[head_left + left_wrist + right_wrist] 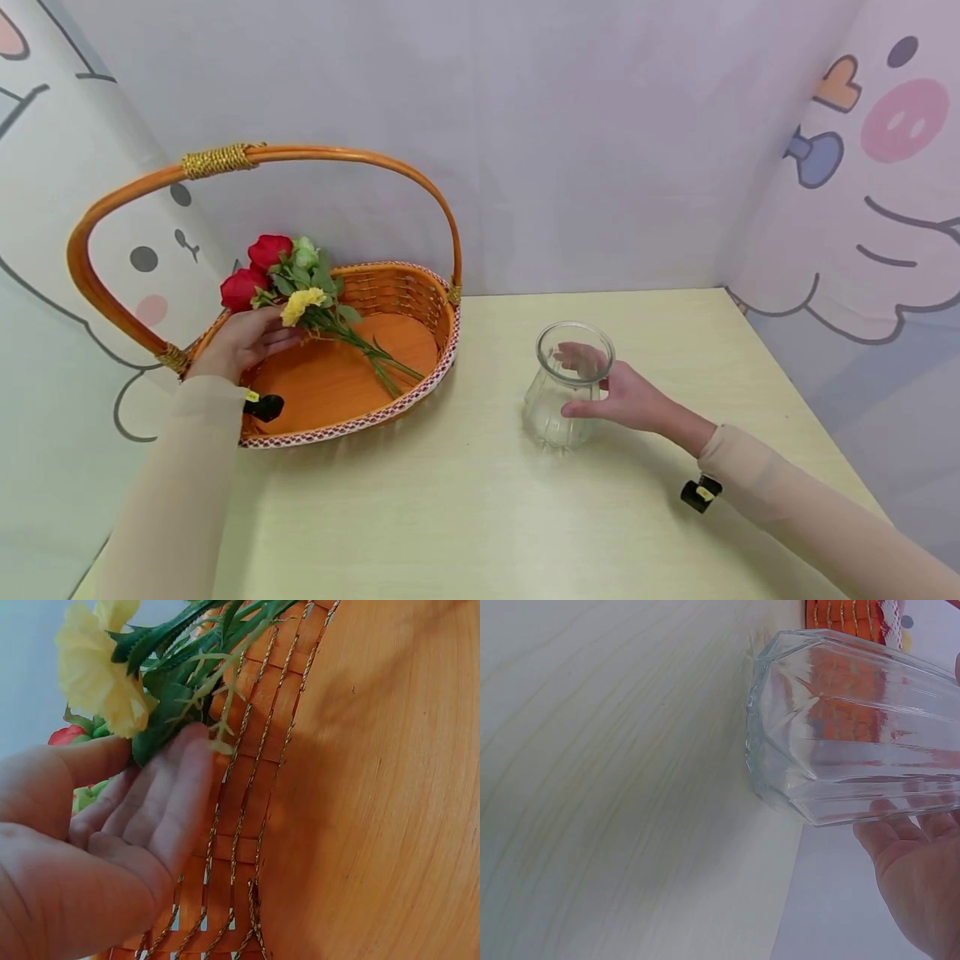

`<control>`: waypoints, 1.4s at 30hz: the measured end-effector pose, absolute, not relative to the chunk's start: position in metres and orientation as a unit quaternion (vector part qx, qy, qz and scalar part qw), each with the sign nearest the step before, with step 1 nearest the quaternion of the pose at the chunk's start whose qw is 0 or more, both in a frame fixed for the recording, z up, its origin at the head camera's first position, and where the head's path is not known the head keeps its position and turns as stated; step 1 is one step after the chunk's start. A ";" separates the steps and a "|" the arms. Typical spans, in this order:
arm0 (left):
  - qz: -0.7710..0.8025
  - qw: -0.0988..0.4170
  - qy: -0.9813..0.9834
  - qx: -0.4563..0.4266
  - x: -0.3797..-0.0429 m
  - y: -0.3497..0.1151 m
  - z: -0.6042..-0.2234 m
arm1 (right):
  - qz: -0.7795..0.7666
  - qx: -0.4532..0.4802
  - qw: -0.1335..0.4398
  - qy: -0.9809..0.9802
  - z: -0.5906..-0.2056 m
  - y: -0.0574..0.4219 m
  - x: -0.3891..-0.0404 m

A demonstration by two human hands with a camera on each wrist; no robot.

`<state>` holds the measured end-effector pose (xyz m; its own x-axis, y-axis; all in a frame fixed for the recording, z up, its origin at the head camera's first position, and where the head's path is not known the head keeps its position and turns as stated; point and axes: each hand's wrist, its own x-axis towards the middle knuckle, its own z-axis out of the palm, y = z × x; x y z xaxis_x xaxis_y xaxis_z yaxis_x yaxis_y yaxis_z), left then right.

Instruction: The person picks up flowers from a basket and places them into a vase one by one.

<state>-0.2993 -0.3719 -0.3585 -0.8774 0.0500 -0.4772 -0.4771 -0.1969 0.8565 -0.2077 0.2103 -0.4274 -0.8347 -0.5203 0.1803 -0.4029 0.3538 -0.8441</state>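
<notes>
A bunch of artificial flowers lies in the orange wicker basket (405, 297), with red blooms (268, 251), a pale green one (304, 253) and a yellow flower (297, 305). Their heads lean at the back left rim, and the green stems (378, 357) slant down inside. My left hand (251, 336) reaches over the basket's left side. In the left wrist view its loosely extended fingers (180, 787) touch leaves under the yellow bloom. An upright clear glass vase (551, 417) stands on the table. My right hand (626, 400) holds it from the right, thumb in front and fingers behind its neck.
The basket's tall arched handle (360, 155) rises above my left hand. Pale wood tabletop (480, 517) lies in front of the basket and vase. White curtains (600, 150) with cartoon animals enclose the back and sides. A small black camera sits on each wrist.
</notes>
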 end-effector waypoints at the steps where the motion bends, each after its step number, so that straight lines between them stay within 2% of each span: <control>1: 0.757 0.174 0.606 -0.172 -0.299 -0.372 -0.358 | -0.495 -0.283 0.059 0.819 -0.427 0.210 -0.208; 28: 0.796 0.143 0.580 -0.095 -0.280 -0.383 -0.344 | -0.497 -0.281 0.057 0.819 -0.425 0.211 -0.206; 42: 0.821 0.140 0.554 -0.005 -0.277 -0.377 -0.342 | -0.506 -0.284 0.058 0.812 -0.430 0.212 -0.210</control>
<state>-0.2774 -0.3775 -0.3424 -0.9606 0.2244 -0.1640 -0.2362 -0.3478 0.9073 -0.2096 0.2120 -0.4303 -0.8315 -0.5209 0.1929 -0.4032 0.3271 -0.8547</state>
